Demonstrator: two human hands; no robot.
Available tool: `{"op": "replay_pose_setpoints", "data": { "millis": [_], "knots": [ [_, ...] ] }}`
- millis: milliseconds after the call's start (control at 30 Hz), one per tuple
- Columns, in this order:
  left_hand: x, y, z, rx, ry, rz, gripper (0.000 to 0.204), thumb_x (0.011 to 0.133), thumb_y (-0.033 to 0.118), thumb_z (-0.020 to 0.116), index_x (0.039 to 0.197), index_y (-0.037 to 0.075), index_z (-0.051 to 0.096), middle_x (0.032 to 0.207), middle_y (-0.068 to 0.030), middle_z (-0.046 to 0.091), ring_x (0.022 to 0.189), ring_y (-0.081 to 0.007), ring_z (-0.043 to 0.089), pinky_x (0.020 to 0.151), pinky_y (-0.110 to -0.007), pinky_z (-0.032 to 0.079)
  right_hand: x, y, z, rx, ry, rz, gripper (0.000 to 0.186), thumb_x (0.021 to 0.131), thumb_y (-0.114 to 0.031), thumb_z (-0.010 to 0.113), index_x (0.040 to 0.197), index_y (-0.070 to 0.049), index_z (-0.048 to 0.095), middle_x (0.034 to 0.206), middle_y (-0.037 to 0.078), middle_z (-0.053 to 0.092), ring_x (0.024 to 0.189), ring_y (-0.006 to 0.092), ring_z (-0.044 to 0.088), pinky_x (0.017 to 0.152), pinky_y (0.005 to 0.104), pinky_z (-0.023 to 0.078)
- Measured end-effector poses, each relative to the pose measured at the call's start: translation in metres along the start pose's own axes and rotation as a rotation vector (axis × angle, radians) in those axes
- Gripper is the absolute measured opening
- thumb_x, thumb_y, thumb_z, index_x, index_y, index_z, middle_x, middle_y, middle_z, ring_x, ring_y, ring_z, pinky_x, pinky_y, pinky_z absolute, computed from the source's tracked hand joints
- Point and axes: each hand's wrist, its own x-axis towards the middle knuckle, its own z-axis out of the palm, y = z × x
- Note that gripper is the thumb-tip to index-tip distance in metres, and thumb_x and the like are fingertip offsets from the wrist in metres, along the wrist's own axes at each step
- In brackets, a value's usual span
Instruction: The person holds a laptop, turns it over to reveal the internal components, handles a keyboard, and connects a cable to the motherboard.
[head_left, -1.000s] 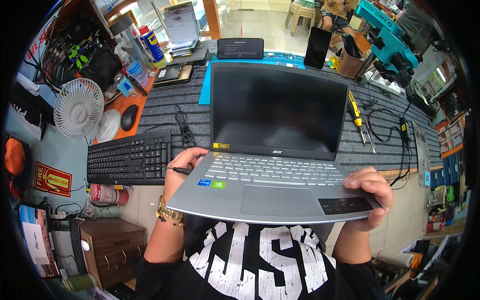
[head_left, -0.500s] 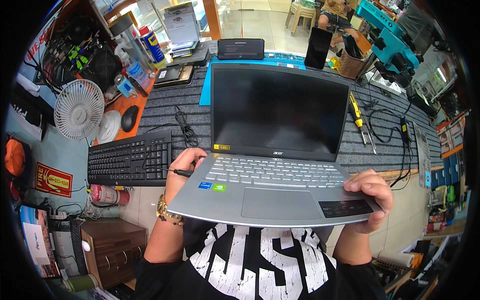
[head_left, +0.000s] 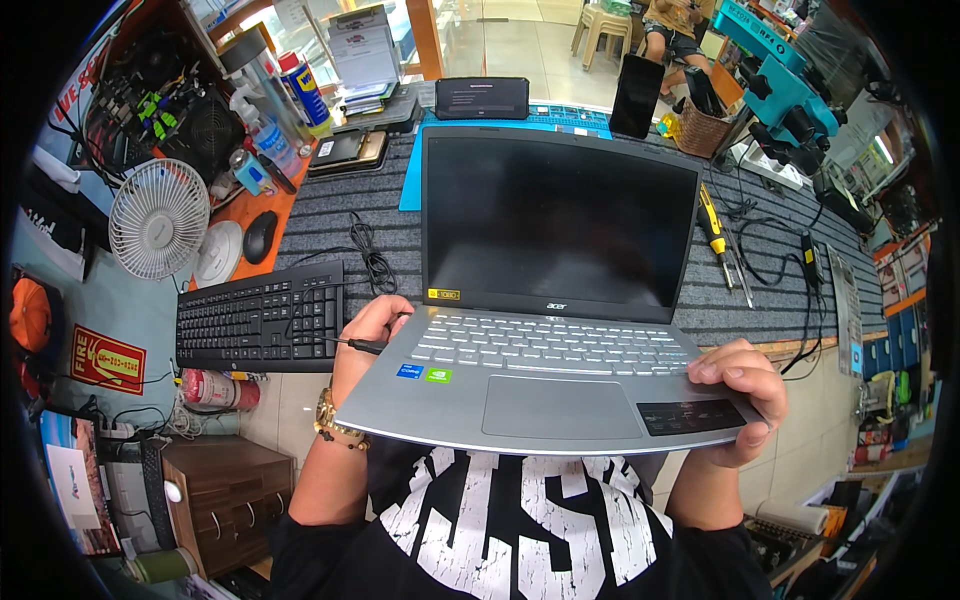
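An open silver laptop [head_left: 560, 408] is tilted up at the table's near edge, its screen [head_left: 560, 225] dark. The near part of its base reaches out over my lap. My left hand [head_left: 372, 325] is closed around the laptop's left edge, with its fingers partly hidden beneath the base. Beside that hand a slim black piece [head_left: 362, 346], like a cable plug, meets the left side; a thin lead runs from it toward the keyboard. My right hand [head_left: 745, 392] grips the right front corner, with fingers on top by the keys and palm at the edge.
A black keyboard [head_left: 262, 318] lies at the left, near a mouse [head_left: 260, 236] and a white fan [head_left: 158, 218]. Behind the laptop stand two phones [head_left: 482, 98]. A yellow-handled screwdriver [head_left: 712, 222], tweezers and black cables lie right; a teal microscope [head_left: 785, 85] overhangs the far right.
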Motion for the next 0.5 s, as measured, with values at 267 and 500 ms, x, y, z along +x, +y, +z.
{"op": "replay_pose_setpoints", "data": {
  "millis": [267, 500],
  "knots": [
    [0.0, 0.007, 0.0, 0.014, -0.004, -0.034, 0.005, 0.11, 0.003, 0.068, 0.112, -0.001, 0.07, 0.096, -0.0026, 0.065, 0.079, -0.0066, 0.056, 0.067, -0.026, 0.047, 0.001, 0.0, 0.0, 0.013, -0.003, -0.002, 0.064, 0.109, -0.058, 0.067, 0.114, 0.006, 0.072, 0.098, 0.022, 0.077, 0.082, 0.0301, 0.074, 0.072, 0.0406, 0.063],
    [-0.001, 0.017, -0.003, -0.005, 0.019, -0.118, 0.009, 0.114, 0.01, 0.065, 0.109, 0.002, 0.068, 0.089, -0.0005, 0.064, 0.075, -0.0032, 0.056, 0.064, -0.025, 0.047, -0.001, 0.001, -0.001, 0.015, 0.012, 0.002, 0.064, 0.109, -0.057, 0.067, 0.114, 0.006, 0.072, 0.098, 0.022, 0.077, 0.083, 0.0306, 0.074, 0.074, 0.0413, 0.062]
  ]
}}
